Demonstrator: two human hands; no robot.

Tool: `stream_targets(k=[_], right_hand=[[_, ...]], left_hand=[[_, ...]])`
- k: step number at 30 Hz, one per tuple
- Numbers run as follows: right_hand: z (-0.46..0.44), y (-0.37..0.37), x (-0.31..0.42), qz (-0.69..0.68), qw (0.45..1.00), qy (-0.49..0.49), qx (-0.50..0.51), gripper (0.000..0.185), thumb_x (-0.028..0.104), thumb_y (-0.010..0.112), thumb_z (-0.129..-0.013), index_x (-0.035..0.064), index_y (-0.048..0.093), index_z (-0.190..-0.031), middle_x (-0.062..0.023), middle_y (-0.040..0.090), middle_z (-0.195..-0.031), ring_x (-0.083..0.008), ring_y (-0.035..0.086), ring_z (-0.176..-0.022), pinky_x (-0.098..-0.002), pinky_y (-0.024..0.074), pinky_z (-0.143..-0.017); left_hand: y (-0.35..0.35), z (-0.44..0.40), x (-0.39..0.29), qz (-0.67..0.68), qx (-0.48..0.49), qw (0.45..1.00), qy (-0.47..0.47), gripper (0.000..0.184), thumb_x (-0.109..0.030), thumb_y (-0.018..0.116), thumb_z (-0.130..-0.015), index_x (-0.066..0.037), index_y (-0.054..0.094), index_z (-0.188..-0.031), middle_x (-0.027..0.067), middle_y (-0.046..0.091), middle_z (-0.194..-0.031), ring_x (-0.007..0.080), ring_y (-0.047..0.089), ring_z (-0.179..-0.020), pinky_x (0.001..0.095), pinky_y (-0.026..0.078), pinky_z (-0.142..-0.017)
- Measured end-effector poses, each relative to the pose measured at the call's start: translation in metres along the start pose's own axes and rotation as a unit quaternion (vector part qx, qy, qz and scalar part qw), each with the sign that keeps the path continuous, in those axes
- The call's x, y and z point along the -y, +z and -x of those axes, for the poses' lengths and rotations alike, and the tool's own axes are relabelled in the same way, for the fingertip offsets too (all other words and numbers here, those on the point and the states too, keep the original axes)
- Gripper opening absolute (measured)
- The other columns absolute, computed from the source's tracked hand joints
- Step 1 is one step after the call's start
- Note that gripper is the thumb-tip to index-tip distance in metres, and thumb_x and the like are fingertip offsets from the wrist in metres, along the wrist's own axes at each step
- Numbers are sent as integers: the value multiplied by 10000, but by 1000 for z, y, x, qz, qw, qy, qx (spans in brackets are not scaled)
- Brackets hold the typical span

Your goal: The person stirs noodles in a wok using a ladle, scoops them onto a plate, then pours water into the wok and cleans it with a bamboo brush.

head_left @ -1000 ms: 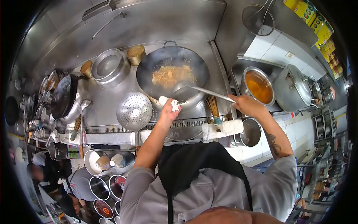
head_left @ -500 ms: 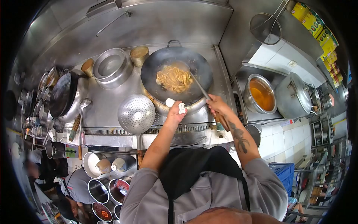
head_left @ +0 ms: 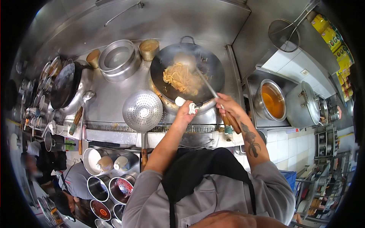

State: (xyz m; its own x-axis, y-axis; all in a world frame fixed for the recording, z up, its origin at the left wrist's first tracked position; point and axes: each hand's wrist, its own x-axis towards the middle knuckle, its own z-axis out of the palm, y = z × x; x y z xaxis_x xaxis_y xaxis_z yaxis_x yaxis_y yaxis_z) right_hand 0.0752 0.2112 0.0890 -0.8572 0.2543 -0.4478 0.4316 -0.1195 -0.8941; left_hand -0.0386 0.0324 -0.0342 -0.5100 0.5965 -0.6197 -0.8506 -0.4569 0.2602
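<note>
A dark wok (head_left: 157,72) sits on the stove, holding a steaming heap of brown noodles (head_left: 182,78). At its near rim, my left hand (head_left: 185,111) is closed around a folded white cloth (head_left: 192,109) and the wok's near loop handle (head_left: 198,104), which shows partly beside the fingers. My right hand (head_left: 227,104) grips the long handle of a ladle (head_left: 207,83) at the wok's right front. The ladle's bowl lies at the far side of the noodles, veiled by steam.
A perforated strainer (head_left: 142,111) lies left of the wok. Metal basins (head_left: 118,57) and a tin (head_left: 149,49) stand behind it. On the right are a pot of orange liquid (head_left: 272,100) and a lidded pot (head_left: 304,104). Another person (head_left: 76,180) is at lower left.
The ladle's bowl has shifted to the noodles' far side and shows more clearly. The noodle heap has changed shape, with more steam over it. My view has moved slightly.
</note>
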Motion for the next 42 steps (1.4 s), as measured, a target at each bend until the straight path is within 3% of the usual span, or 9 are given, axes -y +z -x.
stream_targets(k=[11, 13, 15, 16, 18, 21, 25, 28, 42], right_hand=[[-83, 28, -16, 156, 988, -1, -3, 525, 162, 533, -977, 62, 353, -1460, 4, 483, -632, -100, 466, -432, -279, 408, -375], [-83, -5, -54, 390, 818, -421, -36, 522, 167, 540, -972, 66, 366, -1454, -18, 524, -674, -126, 528, -504, -291, 448, -431], [-38, -42, -45, 545, 750, -376, 10, 521, 164, 549, -959, 87, 384, -1448, -59, 579, -762, -177, 598, -604, -317, 498, -522], [10, -54, -3, 580, 801, -130, 70, 523, 159, 555, -948, 106, 397, -1444, -89, 615, -827, -216, 638, -669, -337, 529, -584], [41, -85, 18, 777, 593, -205, -45, 509, 156, 553, -934, 141, 427, -1427, -138, 631, -917, -285, 656, -703, -390, 536, -639], [82, -81, 40, 776, 567, -266, -76, 493, 94, 572, -877, 92, 474, -1360, -186, 636, -905, -350, 659, -747, -460, 524, -692], [129, -77, 46, 616, 729, -299, 2, 483, 151, 564, -921, 71, 464, -1386, -231, 641, -978, -350, 665, -789, -447, 517, -751], [174, -56, 80, 561, 817, -104, 82, 480, 163, 585, -925, 44, 474, -1377, -242, 653, -1009, -357, 657, -846, -417, 503, -760], [99, -62, 6, 692, 679, -225, -95, 430, 96, 521, -914, -21, 477, -1325, -218, 662, -856, -349, 679, -799, -441, 541, -717]], left_hand=[[5, 3, -1, -21, -17, 1000, 3, 89, -132, 610, -852, -116, 522, -859, 50, 550, -701, 200, 541, -591, 329, 465, -478], [7, 4, -4, -27, -25, 999, -5, 81, -137, 606, -852, -111, 530, -860, 53, 556, -706, 205, 543, -592, 330, 473, -485], [2, -2, -5, -40, -19, 999, -13, 79, -144, 606, -852, -107, 537, -867, 56, 561, -712, 208, 550, -608, 334, 480, -496], [-1, -7, -6, -47, -15, 999, -17, 80, -147, 606, -851, -105, 541, -870, 57, 564, -715, 209, 553, -616, 336, 484, -502], [-2, -11, -7, -50, -20, 998, -34, 81, -151, 591, -865, -101, 535, -894, 72, 565, -727, 224, 560, -613, 338, 475, -463], [7, 20, 9, -5, -34, 999, 13, 44, -150, 537, -908, -109, 535, -925, 62, 571, -785, 221, 559, -673, 339, 483, -521], [43, 100, 22, -4, -30, 1000, -2, 71, -147, 503, -932, -105, 540, -889, 52, 556, -782, 209, 547, -681, 336, 482, -540], [41, 81, 15, 11, -1, 1000, 2, 101, -170, 486, -951, -100, 541, -903, 55, 554, -783, 212, 539, -690, 339, 486, -556], [-81, 104, 97, -86, 6, 996, -36, 134, -203, 541, -897, -107, 568, -808, 42, 584, -704, 205, 573, -609, 345, 509, -527]])
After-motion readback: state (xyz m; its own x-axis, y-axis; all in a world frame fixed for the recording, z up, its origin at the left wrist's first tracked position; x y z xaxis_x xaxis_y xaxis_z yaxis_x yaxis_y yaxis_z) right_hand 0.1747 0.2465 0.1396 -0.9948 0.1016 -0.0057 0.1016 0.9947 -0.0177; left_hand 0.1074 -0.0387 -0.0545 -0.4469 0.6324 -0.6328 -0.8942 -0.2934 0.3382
